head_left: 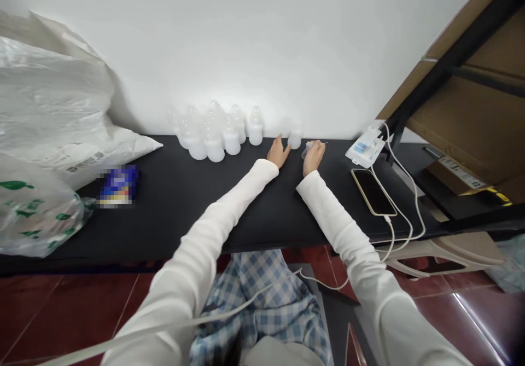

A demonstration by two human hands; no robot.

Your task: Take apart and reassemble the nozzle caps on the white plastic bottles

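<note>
My left hand [279,152] rests at the back of the black table, just left of a white bottle [294,139] that stands apart. Its fingers are spread, with the thumb close to or touching the bottle's side. To the right of that bottle, my right hand [314,158] is closed round a small clear plastic cap [305,148], mostly hidden by the fingers. Several white bottles with clear domed caps stand in a cluster [211,141] further left. One more capped bottle [255,126] stands between the cluster and my left hand.
Large white plastic bags [53,103] and a blue packet [118,185] lie on the left of the table [164,207]. At right are a phone [373,192] on a cable and a white box [365,147]. A shelf frame [443,70] with cardboard boxes stands beyond.
</note>
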